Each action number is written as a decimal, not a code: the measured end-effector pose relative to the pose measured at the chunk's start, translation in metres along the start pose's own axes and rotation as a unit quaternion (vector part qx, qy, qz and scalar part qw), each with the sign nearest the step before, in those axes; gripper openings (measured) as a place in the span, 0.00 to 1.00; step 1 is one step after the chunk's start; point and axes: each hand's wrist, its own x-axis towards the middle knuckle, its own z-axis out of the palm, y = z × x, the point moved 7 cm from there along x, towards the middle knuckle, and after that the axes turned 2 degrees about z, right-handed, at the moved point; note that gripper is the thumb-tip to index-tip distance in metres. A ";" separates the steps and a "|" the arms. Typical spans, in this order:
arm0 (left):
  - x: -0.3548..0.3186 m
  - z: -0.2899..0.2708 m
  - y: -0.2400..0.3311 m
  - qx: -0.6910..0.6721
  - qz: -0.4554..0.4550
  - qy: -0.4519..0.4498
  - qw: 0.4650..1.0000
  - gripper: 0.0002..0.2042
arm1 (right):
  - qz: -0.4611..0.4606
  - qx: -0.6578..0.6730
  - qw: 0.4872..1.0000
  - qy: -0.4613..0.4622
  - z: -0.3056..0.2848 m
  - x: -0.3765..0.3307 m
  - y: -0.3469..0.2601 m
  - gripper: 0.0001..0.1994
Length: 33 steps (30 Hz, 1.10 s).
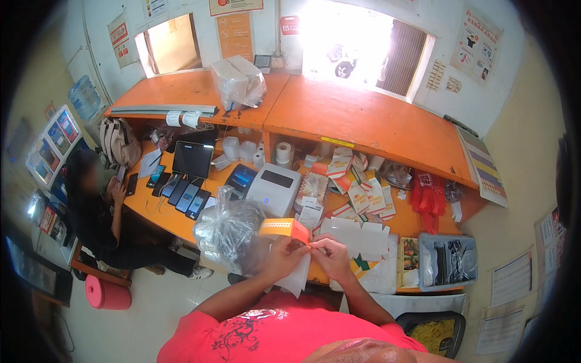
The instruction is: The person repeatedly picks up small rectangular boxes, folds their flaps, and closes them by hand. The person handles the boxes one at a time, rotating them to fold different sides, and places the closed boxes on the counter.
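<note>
In front of my chest I hold a partly folded orange and white cardboard box [284, 227] over the counter's near edge. My left hand [285, 256] grips its lower side, fingers closed. My right hand [330, 256] pinches the box's right corner, its fingertips close to the left ones. A white flap hangs below between the hands. Just left of the box sits a large clear plastic bag [229, 233] with contents I cannot make out. To the right lie flat white cardboard blanks [357, 236] with their printed side down.
A grey label printer [273, 190] stands behind the box. Several phones [187, 198] lie left, near a tablet [193, 158]. Printed boxes [363, 190] pile up at the back. A grey bin of cutlery [448, 263] is at right. Another person [91, 206] sits left with a phone.
</note>
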 end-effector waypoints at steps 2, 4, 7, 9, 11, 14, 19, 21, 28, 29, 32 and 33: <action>0.006 -0.002 0.003 -0.020 0.003 0.026 0.999 0.08 | -0.007 -0.001 1.000 0.019 0.008 -0.001 -0.006 0.10; 0.012 -0.005 0.003 -0.059 0.025 0.058 0.996 0.08 | -0.029 -0.022 0.999 0.019 0.010 -0.002 -0.009 0.13; 0.013 -0.013 -0.016 0.096 0.019 0.027 0.995 0.09 | -0.016 -0.060 0.998 0.003 0.007 -0.007 -0.001 0.14; 0.014 -0.007 -0.015 0.141 -0.053 -0.061 0.987 0.11 | 0.072 -0.055 0.996 -0.001 -0.009 -0.008 0.011 0.15; 0.007 0.007 -0.014 0.171 -0.091 -0.165 0.967 0.12 | -0.033 -0.146 0.983 0.103 -0.028 -0.002 -0.019 0.13; -0.019 0.035 -0.010 0.176 -0.085 -0.318 0.928 0.12 | -0.163 -0.169 0.968 0.085 -0.026 0.005 -0.046 0.08; -0.044 0.048 -0.024 0.195 -0.088 -0.432 0.876 0.18 | -0.051 -0.071 0.993 -0.075 -0.006 -0.014 0.005 0.11; -0.018 0.032 0.028 0.303 0.043 -0.350 0.885 0.20 | 0.014 -0.067 0.997 -0.036 -0.017 -0.019 0.022 0.12; 0.024 -0.056 0.021 0.235 0.019 -0.058 0.970 0.19 | 0.096 0.444 0.884 0.108 -0.041 -0.034 0.077 0.14; 0.017 -0.053 0.007 0.152 -0.076 -0.101 0.980 0.16 | 0.121 0.372 0.914 0.108 -0.042 -0.035 0.083 0.13; 0.002 -0.037 -0.008 0.034 -0.133 -0.147 0.980 0.08 | 0.146 0.117 0.979 0.082 -0.053 -0.031 0.086 0.11; -0.001 -0.032 -0.010 0.021 -0.156 -0.135 0.978 0.09 | 0.125 0.015 0.991 0.055 -0.057 -0.022 0.066 0.11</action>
